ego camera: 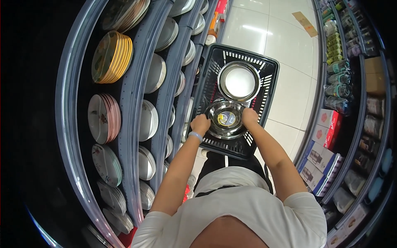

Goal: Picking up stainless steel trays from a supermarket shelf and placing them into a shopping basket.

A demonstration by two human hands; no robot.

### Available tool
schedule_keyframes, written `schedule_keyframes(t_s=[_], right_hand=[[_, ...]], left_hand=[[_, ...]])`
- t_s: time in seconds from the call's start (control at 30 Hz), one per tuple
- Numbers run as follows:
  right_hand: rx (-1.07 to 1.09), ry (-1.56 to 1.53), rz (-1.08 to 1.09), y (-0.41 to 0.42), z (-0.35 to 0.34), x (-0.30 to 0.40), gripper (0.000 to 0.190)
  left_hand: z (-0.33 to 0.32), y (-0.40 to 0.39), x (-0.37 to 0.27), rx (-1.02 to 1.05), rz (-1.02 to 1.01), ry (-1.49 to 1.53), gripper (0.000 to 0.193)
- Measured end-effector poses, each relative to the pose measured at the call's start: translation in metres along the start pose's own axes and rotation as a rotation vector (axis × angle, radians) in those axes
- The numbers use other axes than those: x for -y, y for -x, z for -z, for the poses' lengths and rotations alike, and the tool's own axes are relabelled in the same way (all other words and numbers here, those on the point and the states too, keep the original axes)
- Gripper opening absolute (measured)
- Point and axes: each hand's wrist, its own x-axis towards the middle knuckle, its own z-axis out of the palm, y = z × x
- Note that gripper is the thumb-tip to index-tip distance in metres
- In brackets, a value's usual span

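Note:
A black plastic shopping basket (273, 90) with slotted walls stands in front of me. In its far half lies a round stainless steel bowl (238, 81). Nearer to me is a shiny round metal bowl (225, 120) with a yellow and grey label at its bottom. My left hand (201, 124), with a pale band on the wrist, is closed on this bowl's left rim. My right hand (250, 117) grips its right rim. The fingertips of both hands are hidden, and whether more bowls lie beneath cannot be told.
Shelves on the left hold stacked plates, among them yellow-rimmed plates (116, 59) and pink-rimmed plates (107, 118). On the right, shelves carry boxes (318, 155) and plastic-wrapped goods (338, 83). A piece of cardboard (305, 24) lies on the tiled floor (287, 68).

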Motion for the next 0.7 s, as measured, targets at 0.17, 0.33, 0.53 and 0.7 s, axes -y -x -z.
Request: schedule_keyframes(t_s=[0.17, 0.33, 0.53, 0.7], right_hand=[[-0.012, -0.029, -0.059, 0.0, 0.003, 0.001, 0.018], [0.102, -0.276, -0.104, -0.026, -0.013, -0.033, 0.021], [0.126, -0.679, -0.155, -0.01, -0.002, -0.038, 0.013], [0.199, -0.878, 0.027, 0.036, 0.026, -0.03, 0.008]], left_hand=[[0.001, 0.003, 0.002, -0.014, -0.004, 0.011, 0.029], [0.0, 0.003, 0.002, 0.008, -0.024, 0.072, 0.031], [0.012, 0.018, 0.005, -0.004, -0.017, 0.231, 0.033], [0.014, 0.034, 0.025, -0.113, -0.136, 0.418, 0.04]])
